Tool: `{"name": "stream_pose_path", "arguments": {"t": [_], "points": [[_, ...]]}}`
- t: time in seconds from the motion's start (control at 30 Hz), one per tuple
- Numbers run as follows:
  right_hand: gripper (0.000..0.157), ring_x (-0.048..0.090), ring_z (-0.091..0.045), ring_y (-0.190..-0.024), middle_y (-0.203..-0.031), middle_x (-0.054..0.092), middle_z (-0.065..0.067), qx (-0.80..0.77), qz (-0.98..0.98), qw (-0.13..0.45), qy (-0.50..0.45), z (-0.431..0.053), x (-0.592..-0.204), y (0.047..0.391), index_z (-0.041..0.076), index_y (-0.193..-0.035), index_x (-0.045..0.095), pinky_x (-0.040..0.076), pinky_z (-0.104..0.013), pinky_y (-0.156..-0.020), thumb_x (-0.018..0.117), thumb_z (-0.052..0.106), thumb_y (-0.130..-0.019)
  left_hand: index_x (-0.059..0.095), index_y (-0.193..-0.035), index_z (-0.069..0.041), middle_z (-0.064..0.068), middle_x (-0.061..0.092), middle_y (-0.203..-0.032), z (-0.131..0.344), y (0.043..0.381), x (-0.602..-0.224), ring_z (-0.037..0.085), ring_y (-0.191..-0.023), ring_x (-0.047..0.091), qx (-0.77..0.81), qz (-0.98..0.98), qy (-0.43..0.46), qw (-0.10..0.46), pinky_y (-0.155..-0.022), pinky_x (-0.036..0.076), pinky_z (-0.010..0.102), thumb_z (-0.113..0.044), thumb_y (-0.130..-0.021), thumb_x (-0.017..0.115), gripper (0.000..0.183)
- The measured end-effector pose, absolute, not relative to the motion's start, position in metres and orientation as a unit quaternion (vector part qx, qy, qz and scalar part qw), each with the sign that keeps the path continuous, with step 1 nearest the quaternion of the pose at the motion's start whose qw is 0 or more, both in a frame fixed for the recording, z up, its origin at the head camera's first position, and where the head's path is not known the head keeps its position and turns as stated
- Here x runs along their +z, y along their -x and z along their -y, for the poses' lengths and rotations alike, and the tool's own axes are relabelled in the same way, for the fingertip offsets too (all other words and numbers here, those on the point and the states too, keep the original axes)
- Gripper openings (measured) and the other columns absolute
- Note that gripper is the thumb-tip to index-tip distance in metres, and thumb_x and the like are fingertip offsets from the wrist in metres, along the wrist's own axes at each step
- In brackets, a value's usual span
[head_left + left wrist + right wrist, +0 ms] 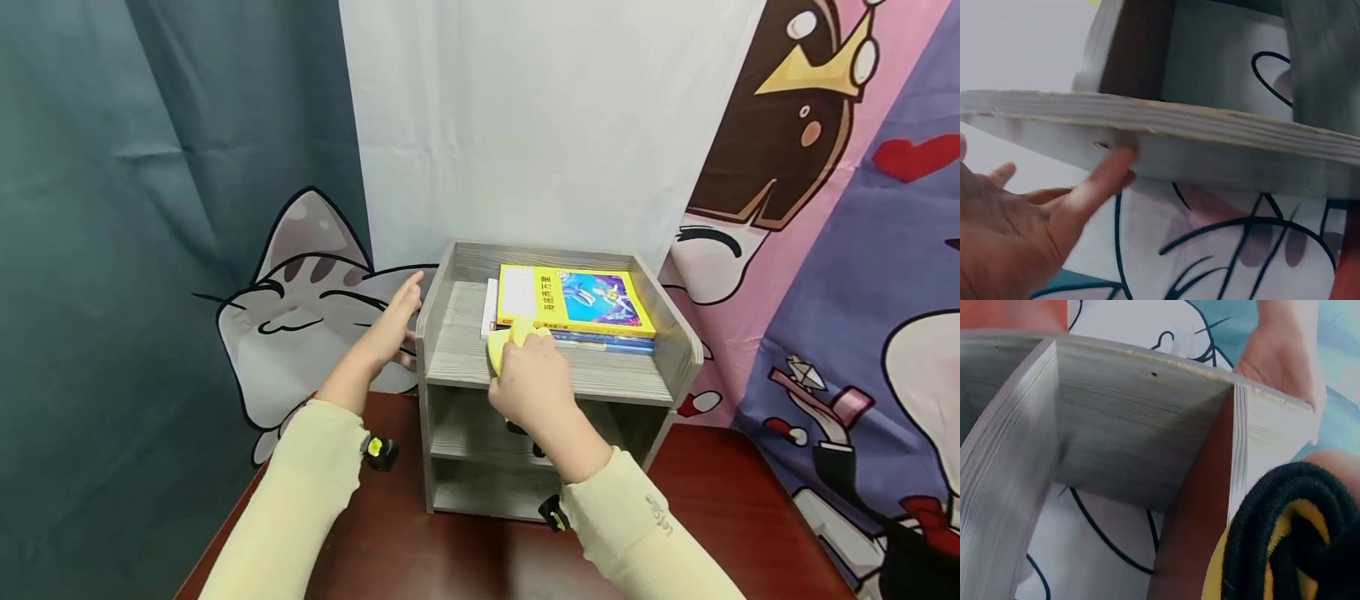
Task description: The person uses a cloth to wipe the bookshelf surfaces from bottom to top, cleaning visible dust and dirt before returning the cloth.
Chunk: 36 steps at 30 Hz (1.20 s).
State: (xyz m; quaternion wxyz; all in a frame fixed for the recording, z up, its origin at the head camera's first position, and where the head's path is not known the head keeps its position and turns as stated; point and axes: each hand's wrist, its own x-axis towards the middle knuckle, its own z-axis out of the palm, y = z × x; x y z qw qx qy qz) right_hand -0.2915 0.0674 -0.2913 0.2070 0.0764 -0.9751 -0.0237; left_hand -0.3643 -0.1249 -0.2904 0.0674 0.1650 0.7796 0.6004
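Gripping hand: the right hand [534, 379], fingers curled round a bunched yellow cloth [510, 337], over the front of the shelf unit's [461, 346] top board.
Cloth: poking out at the right hand's 11 o'clock, at about 3 o'clock from the left hand and well apart from it; the right wrist view shows a dark, fuzzy fold [1263, 512] lined with yellow.
Left hand: the left hand [386, 329] holds nothing, its fingers mostly extended, beside the outer face of the left side panel [1210, 165]; one fingertip appears to touch it, though how firmly I cannot tell.
Yellow book: the yellow book [573, 298] lies flat at 1 o'clock from the right hand, atop blue-edged books [607, 341]; its near left corner is close to the cloth, contact unclear.
White booklet: the white booklet [489, 308] juts from the pile's 9 o'clock side.
Lower boards: below the right hand, towards 7 o'clock.
Table: dark red table [393, 533] under the unit.
Curtain: printed cat [292, 350] at the left hand's 9 o'clock.
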Motion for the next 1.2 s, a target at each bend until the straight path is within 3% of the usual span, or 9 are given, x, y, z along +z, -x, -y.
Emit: {"name": "stream_pose_path", "arguments": {"t": [0.27,0.4,0.5,0.63,0.67,0.83,0.97,1.07,1.2], "points": [[0.026,0.041,-0.024,-0.07,-0.072,0.044,-0.011,0.021,0.98,0.188,-0.066,-0.043,-0.29,0.292,0.005,-0.075,0.058,0.038,-0.035,-0.048,0.055,0.028,-0.063,0.009,-0.132,-0.039,0.003,0.015,-0.134,0.115,0.363,-0.281,0.036,-0.096,0.041,0.572,-0.802,-0.152,0.082,-0.048,0.044,0.041,-0.043,-0.089,0.019,0.044],[0.027,0.041,-0.025,-0.072,-0.077,0.046,-0.012,0.04,0.981,0.176,-0.066,-0.03,-0.286,0.293,0.004,-0.076,0.058,0.039,-0.035,-0.052,0.055,0.028,-0.064,0.007,-0.131,-0.039,0.005,0.015,-0.132,0.11,0.362,-0.271,0.037,-0.091,0.043,0.578,-0.797,-0.144,0.103,-0.051,0.044,0.045,-0.038,-0.089,0.024,0.046],[0.024,0.042,-0.026,-0.071,-0.077,0.047,-0.013,0.044,0.981,0.172,-0.078,-0.021,-0.284,0.294,0.005,-0.074,0.057,0.039,-0.035,-0.052,0.055,0.026,-0.064,0.003,-0.132,-0.036,0.004,0.009,-0.135,0.106,0.361,-0.267,0.035,-0.106,0.034,0.561,-0.807,-0.149,0.105,-0.068,0.041,0.047,-0.037,-0.089,0.023,0.048],[0.021,0.044,-0.026,-0.07,-0.075,0.047,-0.013,0.048,0.979,0.171,-0.1,-0.012,-0.282,0.296,0.006,-0.069,0.056,0.039,-0.034,-0.05,0.056,0.027,-0.065,-0.001,-0.135,-0.027,-0.001,0.0,-0.138,0.102,0.362,-0.267,0.021,-0.122,0.009,0.527,-0.832,-0.157,0.075,-0.093,0.018,0.044,-0.034,-0.091,0.017,0.048],[0.021,0.044,-0.026,-0.069,-0.075,0.047,-0.013,0.05,0.978,0.171,-0.105,-0.011,-0.281,0.297,0.007,-0.069,0.056,0.039,-0.034,-0.05,0.056,0.027,-0.065,-0.001,-0.135,-0.026,-0.002,-0.001,-0.138,0.101,0.362,-0.267,0.018,-0.123,0.005,0.519,-0.838,-0.154,0.069,-0.095,0.014,0.043,-0.033,-0.091,0.016,0.047],[0.018,0.043,-0.021,-0.065,-0.07,0.045,-0.007,0.111,0.972,0.157,-0.132,-0.01,-0.281,0.3,0.011,-0.071,0.054,0.036,-0.031,-0.05,0.056,0.028,-0.065,0.0,-0.135,-0.025,-0.002,0.001,-0.139,0.101,0.362,-0.268,0.018,-0.123,0.007,0.507,-0.847,-0.152,0.051,-0.095,0.012,0.043,-0.033,-0.091,0.015,0.047],[0.027,0.044,-0.015,-0.059,-0.073,0.047,-0.003,0.3,0.939,0.116,-0.123,-0.015,-0.288,0.303,0.012,-0.092,0.06,0.037,-0.026,-0.047,0.055,0.023,-0.068,0.0,-0.135,-0.027,-0.002,0.002,-0.139,0.102,0.362,-0.27,0.017,-0.123,0.007,0.497,-0.854,-0.146,0.056,-0.095,0.011,0.043,-0.035,-0.091,0.014,0.047],[0.042,0.048,-0.013,-0.059,-0.086,0.053,-0.004,0.502,0.856,0.09,-0.083,-0.014,-0.295,0.306,0.012,-0.113,0.054,0.041,-0.023,-0.05,0.052,0.017,-0.071,-0.002,-0.134,-0.029,-0.002,0.001,-0.139,0.103,0.362,-0.271,0.017,-0.123,0.006,0.489,-0.858,-0.145,0.065,-0.096,0.01,0.043,-0.039,-0.09,0.011,0.047],[0.048,0.05,-0.013,-0.066,-0.101,0.052,-0.006,0.649,0.753,0.101,-0.038,-0.009,-0.297,0.315,0.01,-0.12,0.047,0.043,-0.023,-0.054,0.052,0.011,-0.072,-0.005,-0.134,-0.03,-0.003,-0.003,-0.139,0.104,0.362,-0.271,0.016,-0.123,0.003,0.491,-0.855,-0.151,0.076,-0.096,0.009,0.042,-0.044,-0.089,0.008,0.048]]}}
